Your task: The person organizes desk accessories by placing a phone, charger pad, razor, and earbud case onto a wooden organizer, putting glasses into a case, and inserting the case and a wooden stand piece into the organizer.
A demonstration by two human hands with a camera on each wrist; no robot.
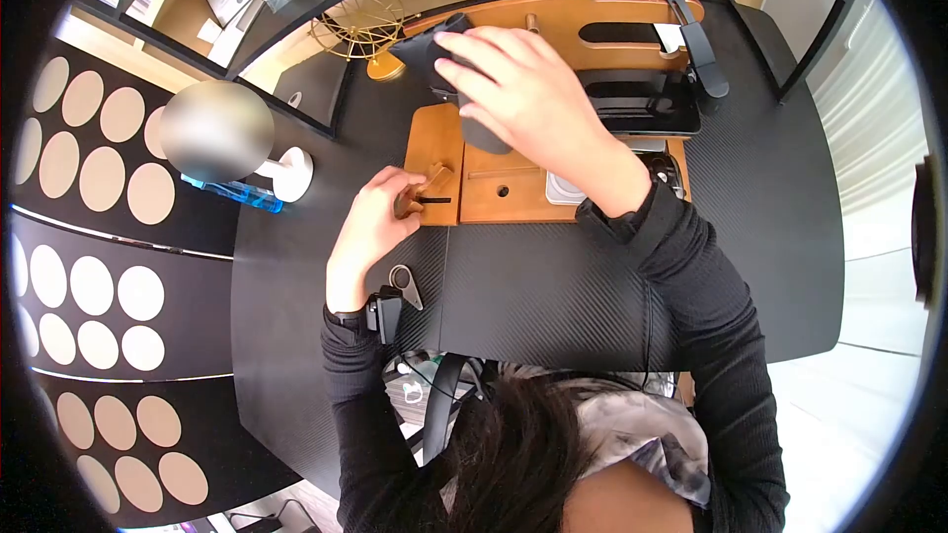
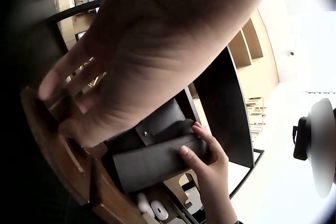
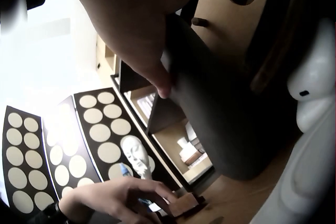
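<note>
In the head view, my right hand (image 1: 538, 89) grips a long dark grey case (image 1: 482, 130) from above, over the wooden desk organizer (image 1: 494, 205). The left wrist view shows my thumb and fingers round one end of this case (image 2: 152, 165). A black pouch (image 2: 167, 121) with a snap button is close behind it. At the organizer's left section, my left hand (image 1: 375, 217) pinches a small wooden block (image 1: 437, 178) beside a dark slot. The right wrist view shows this wooden block (image 3: 184, 204) at the left fingertips.
White earbuds (image 2: 159, 210) lie in the organizer, right of the dark case. A flat metal piece with a ring (image 1: 405, 284) lies near my left wrist. Behind stand a gold wire wheel (image 1: 360, 25) and a black long-handled object (image 1: 696, 39). A white figurine (image 3: 135, 153) stands left.
</note>
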